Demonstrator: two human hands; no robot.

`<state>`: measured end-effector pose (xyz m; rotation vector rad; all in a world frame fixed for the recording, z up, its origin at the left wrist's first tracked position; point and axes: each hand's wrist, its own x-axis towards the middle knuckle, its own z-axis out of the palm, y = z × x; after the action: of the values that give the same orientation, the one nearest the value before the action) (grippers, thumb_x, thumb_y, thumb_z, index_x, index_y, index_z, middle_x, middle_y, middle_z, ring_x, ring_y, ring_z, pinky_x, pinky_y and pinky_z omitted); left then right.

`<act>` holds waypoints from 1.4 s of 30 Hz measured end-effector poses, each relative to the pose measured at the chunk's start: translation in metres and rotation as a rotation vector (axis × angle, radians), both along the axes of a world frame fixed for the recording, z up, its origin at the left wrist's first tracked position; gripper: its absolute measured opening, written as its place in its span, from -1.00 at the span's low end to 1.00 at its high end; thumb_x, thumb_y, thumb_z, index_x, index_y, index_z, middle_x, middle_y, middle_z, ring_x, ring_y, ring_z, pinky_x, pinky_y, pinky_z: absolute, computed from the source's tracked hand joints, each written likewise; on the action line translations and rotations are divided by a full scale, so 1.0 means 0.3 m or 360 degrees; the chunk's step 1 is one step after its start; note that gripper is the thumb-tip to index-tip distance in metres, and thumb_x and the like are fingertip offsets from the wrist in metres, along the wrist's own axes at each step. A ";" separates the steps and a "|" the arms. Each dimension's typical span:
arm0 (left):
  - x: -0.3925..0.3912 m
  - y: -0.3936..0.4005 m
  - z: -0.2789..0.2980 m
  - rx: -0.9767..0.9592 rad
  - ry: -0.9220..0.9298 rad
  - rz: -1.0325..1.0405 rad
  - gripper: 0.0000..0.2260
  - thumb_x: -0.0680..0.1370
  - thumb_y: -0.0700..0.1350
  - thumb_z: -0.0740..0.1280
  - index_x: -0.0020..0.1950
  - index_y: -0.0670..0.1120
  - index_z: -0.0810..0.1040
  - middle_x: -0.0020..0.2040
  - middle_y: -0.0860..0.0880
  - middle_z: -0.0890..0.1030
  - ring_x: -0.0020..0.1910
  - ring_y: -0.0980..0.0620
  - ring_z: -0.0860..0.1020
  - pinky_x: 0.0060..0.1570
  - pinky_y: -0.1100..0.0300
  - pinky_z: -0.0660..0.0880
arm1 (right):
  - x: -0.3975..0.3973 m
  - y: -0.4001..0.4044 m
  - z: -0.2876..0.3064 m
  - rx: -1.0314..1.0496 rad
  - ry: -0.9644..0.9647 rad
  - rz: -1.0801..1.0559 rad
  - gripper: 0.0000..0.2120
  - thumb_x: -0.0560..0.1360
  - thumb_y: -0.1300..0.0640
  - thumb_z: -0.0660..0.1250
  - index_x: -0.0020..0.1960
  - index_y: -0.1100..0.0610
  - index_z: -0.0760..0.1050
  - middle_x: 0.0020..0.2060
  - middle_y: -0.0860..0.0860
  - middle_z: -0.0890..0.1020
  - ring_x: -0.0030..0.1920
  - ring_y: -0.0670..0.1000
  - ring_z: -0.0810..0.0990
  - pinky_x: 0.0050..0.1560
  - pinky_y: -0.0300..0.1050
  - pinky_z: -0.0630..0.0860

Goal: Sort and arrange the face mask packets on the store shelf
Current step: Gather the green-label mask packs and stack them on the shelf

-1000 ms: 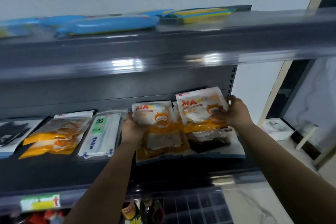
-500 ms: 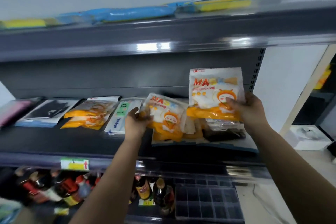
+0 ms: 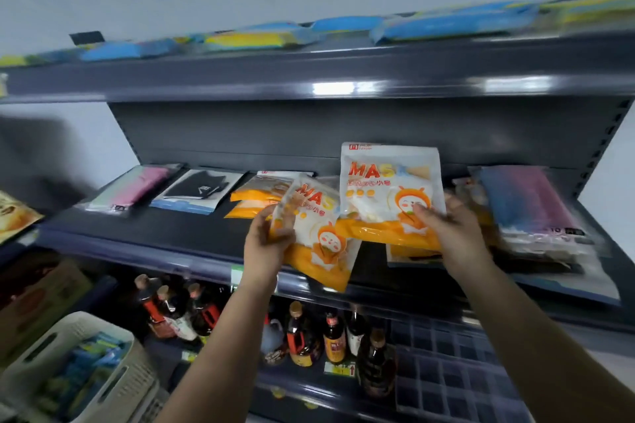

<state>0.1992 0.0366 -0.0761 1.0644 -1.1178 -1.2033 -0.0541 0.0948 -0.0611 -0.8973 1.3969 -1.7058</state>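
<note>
My left hand (image 3: 266,240) grips a white-and-orange mask packet (image 3: 319,237), tilted and lifted off the dark middle shelf (image 3: 165,233). My right hand (image 3: 446,230) holds a second, upright packet of the same kind (image 3: 385,189) just to its right; the two packets overlap slightly. More orange packets (image 3: 254,196) lie flat on the shelf behind the left packet. A black mask packet (image 3: 197,191) and a pink one (image 3: 137,187) lie further left. A pile of pink-blue packets (image 3: 529,213) sits at the right end.
Blue and yellow packs (image 3: 446,22) line the top shelf. Sauce bottles (image 3: 309,333) stand on the shelf below, beside dark grid trays (image 3: 446,364). A white plastic basket (image 3: 79,371) with blue items sits at lower left, and cardboard boxes (image 3: 37,299) stand behind it.
Both hands lifted their packets off the right-hand pile and carried them up and toward me, closer together. The view swung left, revealing the basket and the shelf's left end.
</note>
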 end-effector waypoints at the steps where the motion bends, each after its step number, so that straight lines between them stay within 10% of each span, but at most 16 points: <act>1: 0.050 -0.003 0.003 -0.0019 0.0020 0.0032 -0.64 0.46 -0.47 0.28 0.12 -0.09 0.46 -0.03 -0.03 0.58 0.01 -0.09 0.53 -0.04 -0.01 0.52 | 0.047 -0.010 -0.004 0.0006 -0.0022 0.0010 -0.67 0.43 0.25 0.41 0.18 0.12 0.50 0.01 0.06 0.66 -0.01 0.06 0.65 -0.05 -0.04 0.59; 9: 0.408 -0.067 0.019 -0.0100 0.0198 0.0143 -0.64 0.52 -0.39 0.27 0.27 -0.12 0.41 0.12 -0.15 0.54 0.09 -0.09 0.52 0.13 -0.07 0.48 | 0.391 -0.104 -0.035 0.0007 -0.0131 0.0055 -0.59 0.42 0.28 0.42 0.25 0.19 0.46 0.03 0.06 0.66 0.04 0.06 0.64 0.08 0.02 0.56; 15: 0.581 -0.142 -0.004 -0.0113 0.0278 0.0113 -0.71 0.53 -0.34 0.28 0.17 -0.03 0.44 0.08 -0.11 0.56 0.04 -0.06 0.55 -0.03 0.04 0.55 | 0.570 -0.143 -0.059 -0.0018 -0.0168 0.0036 -0.64 0.45 0.31 0.39 0.22 0.18 0.45 -0.06 -0.01 0.64 -0.07 -0.04 0.64 -0.18 -0.28 0.57; 27: 0.575 -0.356 0.018 -0.0021 0.0502 0.0001 -0.66 0.53 -0.37 0.27 0.23 -0.06 0.41 0.11 -0.12 0.57 0.04 -0.04 0.57 -0.12 0.07 0.59 | 0.579 -0.292 -0.028 0.0022 -0.0242 -0.0086 -0.71 0.42 0.25 0.43 0.13 0.12 0.50 0.08 0.14 0.64 0.04 0.21 0.65 0.06 0.28 0.56; 42: 0.384 -0.666 -0.008 0.0360 0.0321 -0.0035 -0.65 0.49 -0.32 0.35 0.24 -0.22 0.36 0.00 -0.20 0.53 -0.20 -0.06 0.55 -0.47 0.20 0.56 | 0.484 -0.602 -0.009 0.0235 -0.0235 -0.0070 -0.46 0.31 0.09 0.54 0.25 0.12 0.48 0.13 0.06 0.63 0.08 0.13 0.64 0.19 0.21 0.52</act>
<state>0.3144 -0.1631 -0.0785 1.0744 -0.8543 -1.4462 0.0910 -0.0857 -0.0638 -0.6509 1.4308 -1.6420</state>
